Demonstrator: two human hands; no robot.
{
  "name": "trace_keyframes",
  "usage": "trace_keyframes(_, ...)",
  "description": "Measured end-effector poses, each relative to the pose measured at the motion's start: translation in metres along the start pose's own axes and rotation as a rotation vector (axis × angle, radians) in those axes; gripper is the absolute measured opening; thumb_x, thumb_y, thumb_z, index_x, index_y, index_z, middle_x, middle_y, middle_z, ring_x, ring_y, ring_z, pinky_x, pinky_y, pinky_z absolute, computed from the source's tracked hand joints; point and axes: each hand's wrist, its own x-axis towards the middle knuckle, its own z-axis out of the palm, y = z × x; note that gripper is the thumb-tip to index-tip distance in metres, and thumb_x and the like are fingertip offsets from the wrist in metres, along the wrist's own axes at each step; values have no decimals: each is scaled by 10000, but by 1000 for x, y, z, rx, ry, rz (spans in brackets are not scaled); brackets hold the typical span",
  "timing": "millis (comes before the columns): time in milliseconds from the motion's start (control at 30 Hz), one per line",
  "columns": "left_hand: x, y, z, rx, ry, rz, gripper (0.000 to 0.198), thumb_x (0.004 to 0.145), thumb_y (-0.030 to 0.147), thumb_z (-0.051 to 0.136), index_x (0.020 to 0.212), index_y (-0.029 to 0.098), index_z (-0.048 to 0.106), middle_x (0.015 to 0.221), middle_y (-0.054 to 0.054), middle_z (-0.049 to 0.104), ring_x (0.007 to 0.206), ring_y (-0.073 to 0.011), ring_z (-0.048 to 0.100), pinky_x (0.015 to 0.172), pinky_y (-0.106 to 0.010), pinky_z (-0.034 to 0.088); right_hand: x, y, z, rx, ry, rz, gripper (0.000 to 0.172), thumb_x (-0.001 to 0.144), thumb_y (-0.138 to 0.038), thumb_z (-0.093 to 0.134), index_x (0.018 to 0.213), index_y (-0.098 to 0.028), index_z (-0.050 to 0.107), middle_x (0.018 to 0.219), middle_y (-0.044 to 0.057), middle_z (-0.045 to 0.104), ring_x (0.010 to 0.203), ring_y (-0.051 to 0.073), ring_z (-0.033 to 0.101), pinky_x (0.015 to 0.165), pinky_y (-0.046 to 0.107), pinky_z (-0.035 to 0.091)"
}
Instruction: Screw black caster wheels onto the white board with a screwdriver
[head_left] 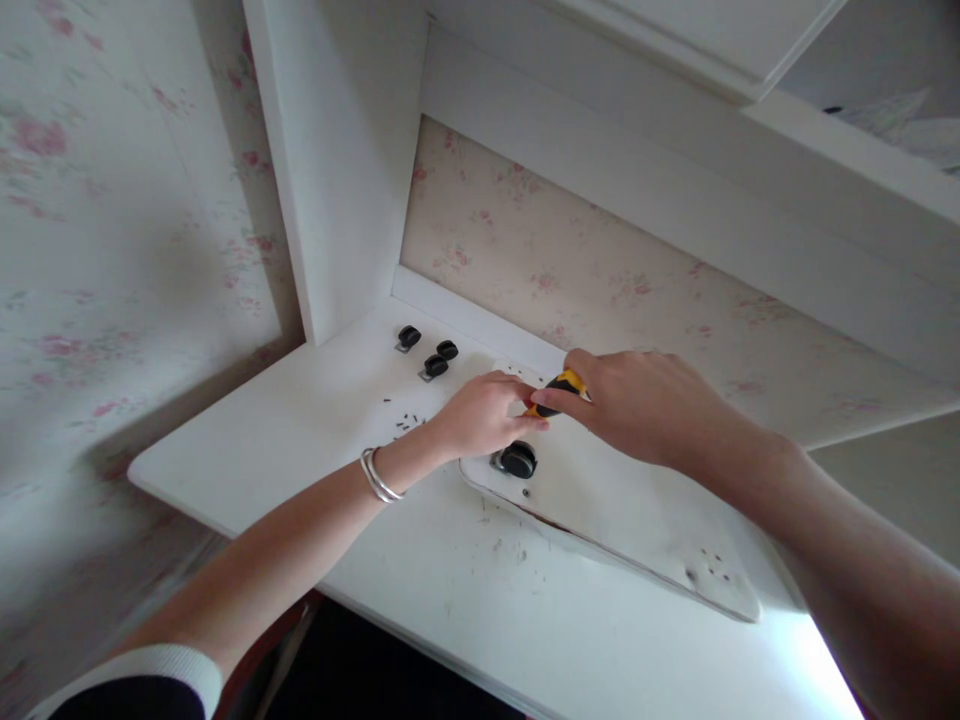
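Hiding behind hands [484, 412] [649, 405] — tip of screwdriver [558, 393]

No readable text, labels, brands or numbers.

Yellow and black on the tool handle [564, 386], black on the casters [518, 459], white desk [262, 440], pink-flowered pale wallpaper [517, 235] behind!

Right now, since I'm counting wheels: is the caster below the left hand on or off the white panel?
On: the caster rests on the panel, near a rounded corner. Whether fastened, cannot tell.
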Motion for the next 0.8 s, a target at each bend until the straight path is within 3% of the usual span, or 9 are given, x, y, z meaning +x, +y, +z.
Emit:
trace_keyframes(200,1,3,-6,-13,6,-25,163,866,335,670,919,188,719,897,-39,732,882,-188,638,810,-317,463,-5,4,-4,200,34,-89,440,993,-499,280,1309,-266,479,1040,81,721,775,249,670,605,320,381)
trace_keyframes(267,-1,3,-8,-40,-12,-41,163,870,316,664,949,186,723,888,-37,727,861,-179,629,791,-306,459,-5,6,-5,233,-1,-118,382,997,-446,301,1245,-250,516,936,66,723,737,226,657,598,306,368)
trace_keyframes(367,-5,3,-12,-110,-50,-50,199,899,329,621,1002,192,722,880,-34,716,837,-162,608,759,-283,445,-2,6,-7,189,-21,-93,386,988,-500,314,1053,-230,582,757,58,685,667,226,630,559,301,333)
trace_keyframes(500,-14,-7,-10,-266,-79,-112,356,866,425,643,1145,207,675,1032,-52,697,806,-143,570,732,-266,440,0,1,-12,121,-2,-48,469,968,-585,299,971,-237,613,770,66,684,653,227,620,535,300,317)
trace_keyframes(567,-22,-18,-2,-355,-25,-228,398,861,456,627,1172,209,656,1135,-67,671,837,-144,575,756,-269,444,1,-2,-11,143,8,-71,437,976,-550,312,1073,-248,612,871,66,707,690,224,633,546,302,335)
trace_keyframes(700,-49,-42,22,-384,255,-649,335,910,437,508,1070,187,663,1132,-78,675,971,-186,590,860,-296,416,0,-3,-5,180,38,-162,407,1003,-457,282,1302,-307,514,1141,67,683,793,228,661,585,320,368)
trace_keyframes(800,-68,-50,38,-492,199,-848,394,889,491,502,1057,172,658,1049,-89,697,936,-216,608,770,-293,422,-3,1,-4,214,7,-198,403,1001,-461,286,1322,-327,489,1191,55,669,835,235,669,622,334,392)
